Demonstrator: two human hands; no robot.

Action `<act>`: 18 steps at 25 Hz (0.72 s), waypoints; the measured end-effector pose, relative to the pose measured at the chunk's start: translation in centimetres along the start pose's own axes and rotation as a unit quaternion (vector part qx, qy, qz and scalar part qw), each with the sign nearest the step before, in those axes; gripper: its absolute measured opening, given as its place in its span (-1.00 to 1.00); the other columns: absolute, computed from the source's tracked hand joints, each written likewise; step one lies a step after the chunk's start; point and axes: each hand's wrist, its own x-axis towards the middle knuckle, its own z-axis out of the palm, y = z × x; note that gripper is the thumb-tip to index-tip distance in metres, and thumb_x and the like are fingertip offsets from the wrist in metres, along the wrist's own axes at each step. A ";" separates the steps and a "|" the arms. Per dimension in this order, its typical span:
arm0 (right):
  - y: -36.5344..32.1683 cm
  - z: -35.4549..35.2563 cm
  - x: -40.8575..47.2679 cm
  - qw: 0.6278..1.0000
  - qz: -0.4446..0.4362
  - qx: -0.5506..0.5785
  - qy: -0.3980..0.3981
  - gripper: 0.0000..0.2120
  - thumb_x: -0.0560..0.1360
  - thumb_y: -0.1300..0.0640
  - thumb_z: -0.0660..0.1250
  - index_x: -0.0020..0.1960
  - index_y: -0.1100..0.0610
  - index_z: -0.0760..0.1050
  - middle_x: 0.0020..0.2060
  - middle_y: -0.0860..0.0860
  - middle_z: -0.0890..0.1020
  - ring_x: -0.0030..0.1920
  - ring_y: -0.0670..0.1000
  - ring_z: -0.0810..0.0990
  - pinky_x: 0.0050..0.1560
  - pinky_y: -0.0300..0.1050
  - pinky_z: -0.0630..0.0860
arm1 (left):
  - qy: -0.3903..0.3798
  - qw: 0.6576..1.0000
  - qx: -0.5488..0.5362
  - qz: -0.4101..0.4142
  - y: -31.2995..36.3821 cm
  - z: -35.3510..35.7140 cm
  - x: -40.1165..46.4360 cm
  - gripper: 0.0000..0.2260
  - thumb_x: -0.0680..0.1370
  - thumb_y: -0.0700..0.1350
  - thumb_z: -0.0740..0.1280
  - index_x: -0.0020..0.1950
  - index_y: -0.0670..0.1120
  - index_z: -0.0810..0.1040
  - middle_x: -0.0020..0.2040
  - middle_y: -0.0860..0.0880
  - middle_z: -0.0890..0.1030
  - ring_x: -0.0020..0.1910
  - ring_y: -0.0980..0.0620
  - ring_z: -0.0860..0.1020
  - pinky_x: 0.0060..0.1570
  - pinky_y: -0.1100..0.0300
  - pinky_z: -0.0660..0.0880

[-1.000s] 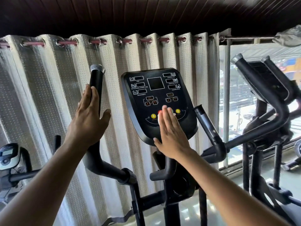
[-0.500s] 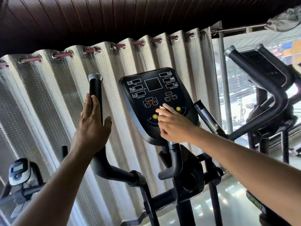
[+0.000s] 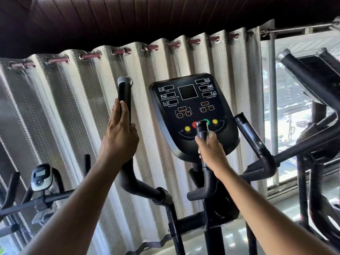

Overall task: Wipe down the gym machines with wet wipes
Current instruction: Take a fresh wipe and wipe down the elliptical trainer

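Elliptical handle [image 3: 202, 129] gripped by right hand [image 3: 211, 153], arm outstretched.

Both bare forearms reach up and forward. The left hand [image 3: 119, 133] lies flat on an upright bar, fingers straight and together, thumb out to the side. The right hand [image 3: 211, 151] curls around a shorter grip, apparently with a wipe underneath, knuckles toward the camera.

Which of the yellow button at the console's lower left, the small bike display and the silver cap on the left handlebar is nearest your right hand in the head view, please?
1. Yellow button, just left of the right hand.
2. Silver cap, upper left.
3. Bike display, far left, lower.
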 end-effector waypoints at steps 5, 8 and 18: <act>-0.3 -1.7 -1.1 0.933 0.189 0.276 -0.132 -0.39 0.60 -0.36 0.14 -0.19 0.20 0.51 -0.37 0.16 0.52 -0.45 0.11 0.47 -0.37 -0.09 0.48 | 0.003 1.000 -0.028 -0.003 -0.2 0.0 -0.1 -0.38 0.69 -0.21 0.16 0.70 -0.08 -0.04 0.70 0.00 -0.11 0.67 0.00 -0.02 0.53 0.18 0.02; 2.3 -1.8 -4.6 0.889 0.237 0.353 -0.170 -0.33 0.58 -0.39 0.12 -0.27 0.20 0.51 -0.39 0.14 0.49 -0.45 0.10 0.45 -0.34 -0.07 0.40 | 0.009 0.999 -0.035 0.005 -0.4 0.0 -0.1 -0.38 0.69 -0.21 0.17 0.70 -0.08 -0.01 0.70 -0.01 -0.08 0.67 -0.01 -0.01 0.56 0.13 0.07; -2.6 -0.6 3.7 0.984 0.111 0.138 0.005 -0.49 0.61 -0.25 0.13 0.03 0.16 0.59 -0.20 0.12 0.67 -0.22 0.12 0.64 -0.06 0.14 0.63 | 0.011 0.999 -0.040 0.000 -0.6 0.1 0.0 -0.37 0.68 -0.20 0.19 0.70 -0.07 -0.01 0.71 -0.01 -0.07 0.67 -0.04 0.02 0.58 0.03 0.12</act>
